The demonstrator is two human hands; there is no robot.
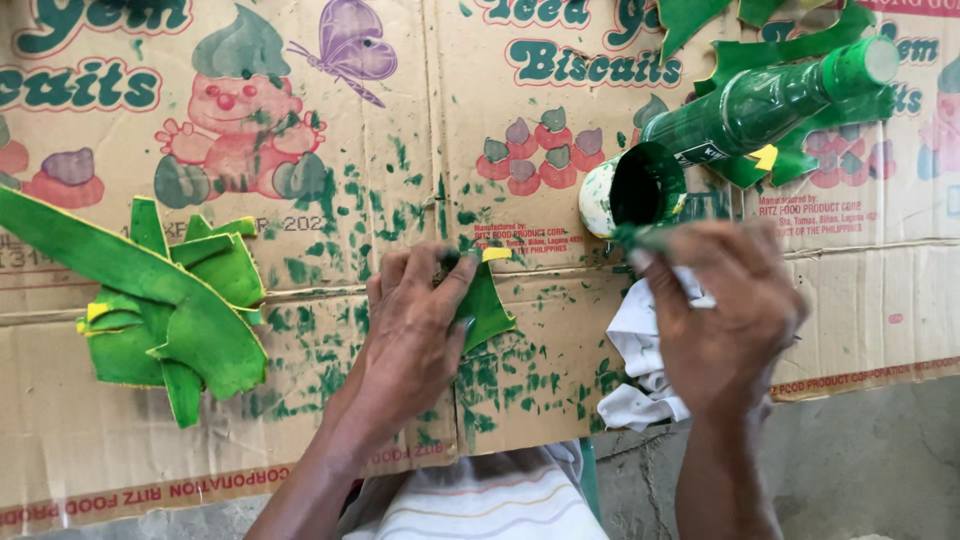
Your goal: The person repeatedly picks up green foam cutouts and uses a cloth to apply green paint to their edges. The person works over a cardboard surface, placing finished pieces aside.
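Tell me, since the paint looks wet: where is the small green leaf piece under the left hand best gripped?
By the yellow unpainted tip at the top of the leaf piece, from above. The left hand covers its left side.

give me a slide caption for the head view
Left hand pins a green cutout on paint-spattered cardboard; right hand holds a brush.

Soft, even daylight, no glare.
Shadows stay faint; the right hand (pixel 722 318) smears with motion blur, perhaps slightly soft edges.
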